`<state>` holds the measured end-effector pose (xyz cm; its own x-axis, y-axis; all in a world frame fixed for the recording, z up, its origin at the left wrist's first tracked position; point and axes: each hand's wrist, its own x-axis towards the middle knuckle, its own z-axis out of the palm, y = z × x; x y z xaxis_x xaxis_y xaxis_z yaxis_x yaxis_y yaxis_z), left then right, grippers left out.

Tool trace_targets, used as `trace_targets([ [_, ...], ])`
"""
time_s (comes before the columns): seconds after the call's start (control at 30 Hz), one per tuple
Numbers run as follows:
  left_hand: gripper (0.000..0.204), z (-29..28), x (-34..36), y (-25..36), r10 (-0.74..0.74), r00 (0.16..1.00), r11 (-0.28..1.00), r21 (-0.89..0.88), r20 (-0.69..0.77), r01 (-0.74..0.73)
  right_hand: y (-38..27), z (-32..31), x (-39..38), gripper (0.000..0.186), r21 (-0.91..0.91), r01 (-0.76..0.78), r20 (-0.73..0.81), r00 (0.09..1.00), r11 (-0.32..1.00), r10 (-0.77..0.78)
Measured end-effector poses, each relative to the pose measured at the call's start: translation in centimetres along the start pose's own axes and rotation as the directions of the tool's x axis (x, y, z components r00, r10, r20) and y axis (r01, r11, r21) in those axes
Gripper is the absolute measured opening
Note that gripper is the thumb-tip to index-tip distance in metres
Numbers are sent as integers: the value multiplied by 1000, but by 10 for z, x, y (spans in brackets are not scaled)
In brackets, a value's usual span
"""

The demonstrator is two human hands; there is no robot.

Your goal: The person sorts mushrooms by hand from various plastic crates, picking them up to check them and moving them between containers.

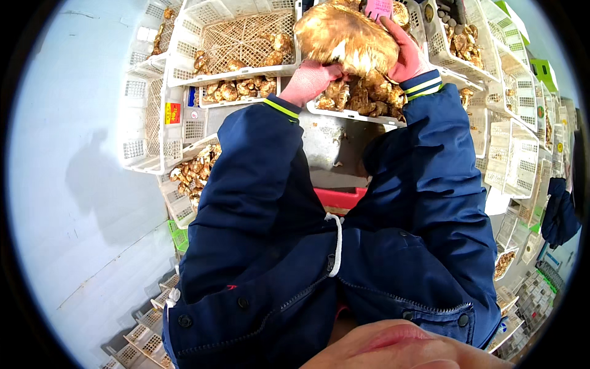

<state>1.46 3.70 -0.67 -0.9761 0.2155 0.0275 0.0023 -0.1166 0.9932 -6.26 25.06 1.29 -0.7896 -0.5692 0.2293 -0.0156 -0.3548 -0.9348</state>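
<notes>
A large mushroom [347,38] with a broad, golden-brown, ragged cap is held up between my two gloved hands. My left hand [312,82], in a pink glove, grips its lower left edge, the fingertips partly hidden beneath the cap. My right hand [410,54], gloved the same way, closes on its right side with the thumb pointing up. Beside that thumb shows a pink printed tag [379,8]; I cannot tell whether the hand touches it. Below the mushroom is a white crate [362,117] with many brown mushrooms [369,98] in it.
At the left stands a white lattice crate [243,40] with a few mushrooms, another mushroom-filled crate [228,92] below it. To the right is a crate of mushrooms [467,46]. Stacked white crates [513,154] line the right side. A red object [339,198] lies between my legs.
</notes>
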Motion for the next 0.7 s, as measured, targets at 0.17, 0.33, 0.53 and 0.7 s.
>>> trace_targets([
  [0.17, 35, -1, 2, 22, -470, 883, 801, -423, -6, 423, 17, -23, 13, 55, 567, -392, -176, 802, 725, 571],
  [0.33, 34, -16, -2, 32, -434, 893, 783, -539, -118, 310, 20, -8, 9, 49, 429, -441, -123, 836, 789, 534],
  [0.53, 34, -20, -2, 28, -444, 893, 673, -686, -74, 278, 29, 20, 9, 49, 339, -519, -61, 820, 785, 569],
  [0.7, 40, -6, -5, 34, -480, 876, 724, -545, 43, 424, 30, 50, 7, 42, 339, -604, 13, 769, 721, 639],
])
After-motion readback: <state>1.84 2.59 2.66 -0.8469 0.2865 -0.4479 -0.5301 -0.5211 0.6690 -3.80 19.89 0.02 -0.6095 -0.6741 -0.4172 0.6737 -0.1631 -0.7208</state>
